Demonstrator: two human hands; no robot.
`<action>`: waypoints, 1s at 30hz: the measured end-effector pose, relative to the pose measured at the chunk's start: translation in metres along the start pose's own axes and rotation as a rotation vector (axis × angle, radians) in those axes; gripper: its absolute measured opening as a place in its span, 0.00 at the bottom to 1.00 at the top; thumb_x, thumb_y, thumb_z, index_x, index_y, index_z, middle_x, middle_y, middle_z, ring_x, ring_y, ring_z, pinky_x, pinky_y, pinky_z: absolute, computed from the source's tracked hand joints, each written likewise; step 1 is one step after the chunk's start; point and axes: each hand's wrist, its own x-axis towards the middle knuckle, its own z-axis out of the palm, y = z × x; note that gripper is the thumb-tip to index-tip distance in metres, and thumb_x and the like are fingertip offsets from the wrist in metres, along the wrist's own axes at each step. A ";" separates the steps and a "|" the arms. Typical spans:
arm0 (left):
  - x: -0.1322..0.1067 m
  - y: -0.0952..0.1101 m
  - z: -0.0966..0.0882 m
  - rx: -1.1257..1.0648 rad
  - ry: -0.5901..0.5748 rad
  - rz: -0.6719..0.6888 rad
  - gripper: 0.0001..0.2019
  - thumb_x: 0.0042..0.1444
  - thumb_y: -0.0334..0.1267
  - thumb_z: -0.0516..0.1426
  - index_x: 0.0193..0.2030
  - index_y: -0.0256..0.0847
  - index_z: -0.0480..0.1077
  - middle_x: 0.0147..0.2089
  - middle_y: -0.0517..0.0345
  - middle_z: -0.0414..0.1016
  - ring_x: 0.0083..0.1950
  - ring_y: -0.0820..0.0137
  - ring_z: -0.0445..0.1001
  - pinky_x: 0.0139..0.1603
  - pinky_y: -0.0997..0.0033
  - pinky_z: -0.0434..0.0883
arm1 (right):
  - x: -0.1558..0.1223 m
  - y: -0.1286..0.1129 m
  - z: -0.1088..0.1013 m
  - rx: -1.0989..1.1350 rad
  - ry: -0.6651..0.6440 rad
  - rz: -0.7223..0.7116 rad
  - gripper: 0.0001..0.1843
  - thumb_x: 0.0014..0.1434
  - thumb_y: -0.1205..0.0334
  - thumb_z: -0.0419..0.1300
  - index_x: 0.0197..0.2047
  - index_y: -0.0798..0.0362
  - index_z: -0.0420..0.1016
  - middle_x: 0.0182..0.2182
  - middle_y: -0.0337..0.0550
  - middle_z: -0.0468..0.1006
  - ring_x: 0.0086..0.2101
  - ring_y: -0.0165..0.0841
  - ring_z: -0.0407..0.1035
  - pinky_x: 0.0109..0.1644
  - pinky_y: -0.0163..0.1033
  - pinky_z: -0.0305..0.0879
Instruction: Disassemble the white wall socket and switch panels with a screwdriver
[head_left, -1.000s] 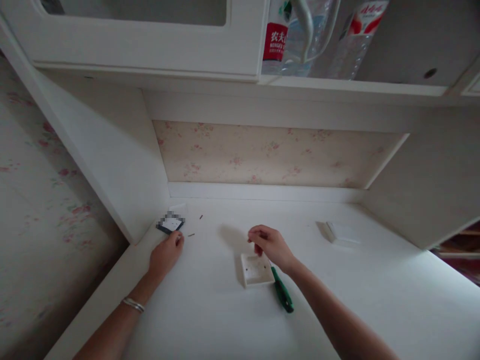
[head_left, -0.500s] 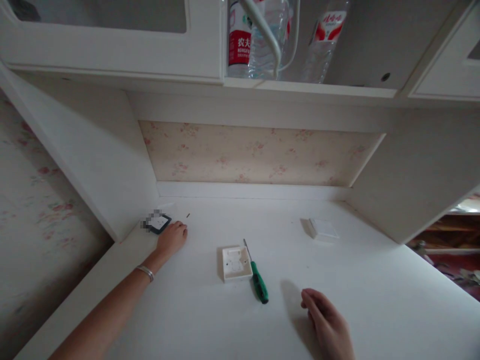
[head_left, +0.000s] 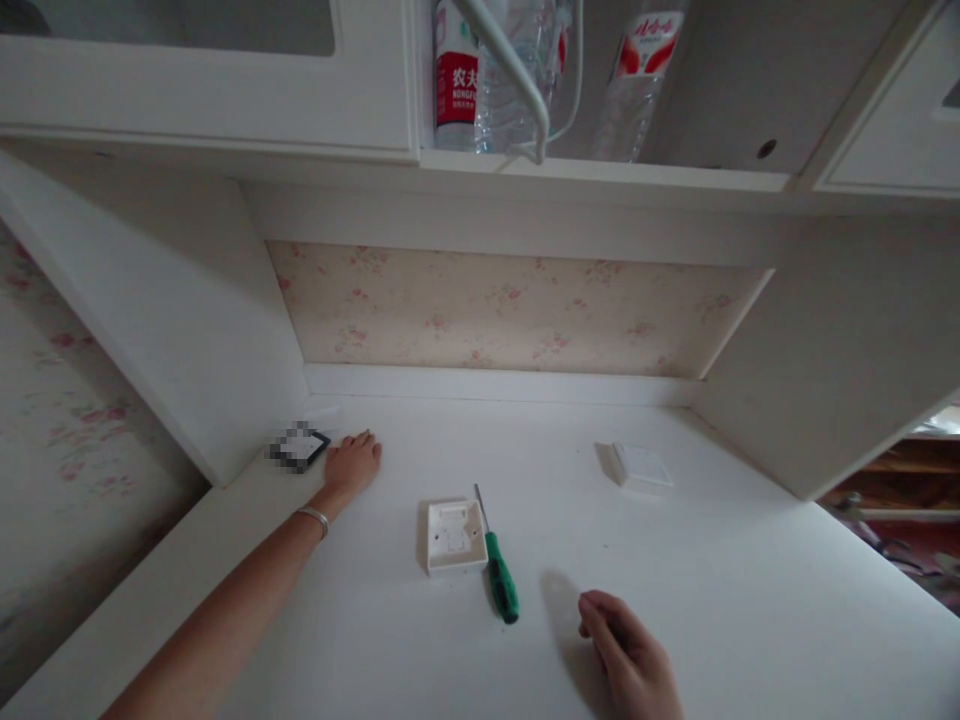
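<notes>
My left hand [head_left: 354, 464] reaches to the back left of the white tabletop. It lies palm down with fingers stretched out, its fingertips at a tiny dark piece [head_left: 367, 432] that they mostly cover. Beside it lies a dark-framed card-like item [head_left: 318, 448], partly blurred out. My right hand [head_left: 628, 640] hovers at the front, thumb and fingers curled together; whatever is in them, if anything, is hidden. Between the hands sits a white square switch back box [head_left: 456, 538], its open side up. A green-handled screwdriver [head_left: 501, 580] lies along its right side, tip pointing to the back.
A white square plate-like part [head_left: 641, 467] lies at the back right of the tabletop [head_left: 360, 620]. Overhead, a shelf [head_left: 600, 176] holds several plastic bottles [head_left: 456, 80], and a white curved bar [head_left: 517, 75] hangs in front. Side panels [head_left: 855, 340] bound the back corners.
My left hand has moved slightly inward and back, its fingers extending over the tiny dark piece that lay uncovered before. The right hand stays curled. The whole view has shifted a little.
</notes>
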 end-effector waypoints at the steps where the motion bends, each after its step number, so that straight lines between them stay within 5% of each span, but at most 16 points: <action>1: 0.002 0.003 0.002 -0.001 -0.001 -0.020 0.19 0.62 0.42 0.42 0.53 0.39 0.66 0.61 0.47 0.62 0.57 0.56 0.62 0.52 0.54 0.60 | 0.000 -0.001 0.000 0.003 0.004 0.002 0.22 0.47 0.40 0.60 0.34 0.52 0.75 0.23 0.41 0.73 0.26 0.34 0.65 0.27 0.34 0.60; 9: 0.024 0.001 0.004 -0.060 -0.045 -0.108 0.20 0.60 0.45 0.43 0.52 0.41 0.67 0.58 0.48 0.67 0.57 0.53 0.63 0.52 0.48 0.60 | -0.001 -0.006 0.000 -0.014 -0.030 0.006 0.23 0.48 0.41 0.59 0.34 0.54 0.75 0.23 0.40 0.73 0.27 0.33 0.66 0.30 0.34 0.61; 15: 0.015 0.008 -0.005 -0.099 -0.028 -0.065 0.19 0.61 0.40 0.44 0.53 0.39 0.66 0.62 0.47 0.62 0.63 0.55 0.56 0.58 0.46 0.55 | 0.000 0.001 0.000 -0.031 -0.028 0.045 0.23 0.50 0.41 0.58 0.37 0.53 0.74 0.24 0.41 0.73 0.28 0.34 0.66 0.27 0.34 0.58; 20: -0.032 0.054 -0.032 -0.149 0.057 0.126 0.15 0.62 0.39 0.46 0.52 0.46 0.67 0.61 0.56 0.63 0.62 0.65 0.58 0.64 0.55 0.50 | 0.003 0.010 -0.002 -0.061 -0.057 0.041 0.23 0.50 0.41 0.58 0.39 0.53 0.74 0.26 0.41 0.73 0.30 0.35 0.66 0.27 0.33 0.58; 22: -0.062 0.074 -0.047 -0.306 0.096 0.385 0.14 0.62 0.39 0.46 0.49 0.43 0.69 0.55 0.54 0.69 0.58 0.66 0.63 0.62 0.60 0.56 | 0.003 0.011 -0.002 -0.071 -0.053 0.039 0.23 0.51 0.42 0.57 0.39 0.53 0.73 0.26 0.41 0.74 0.30 0.35 0.66 0.27 0.33 0.58; 24: -0.094 0.088 -0.059 -0.456 0.043 0.585 0.14 0.63 0.39 0.46 0.48 0.43 0.70 0.52 0.54 0.71 0.55 0.68 0.65 0.58 0.65 0.61 | 0.002 0.010 -0.002 -0.074 -0.052 0.032 0.23 0.51 0.42 0.57 0.39 0.53 0.73 0.26 0.41 0.74 0.29 0.35 0.66 0.27 0.34 0.58; 30: -0.148 0.085 -0.068 -0.464 -0.179 0.769 0.17 0.59 0.42 0.52 0.54 0.43 0.66 0.54 0.54 0.69 0.57 0.65 0.64 0.60 0.62 0.61 | -0.001 0.004 -0.002 -0.109 -0.082 -0.005 0.22 0.52 0.43 0.57 0.38 0.53 0.74 0.26 0.41 0.74 0.29 0.34 0.66 0.30 0.34 0.59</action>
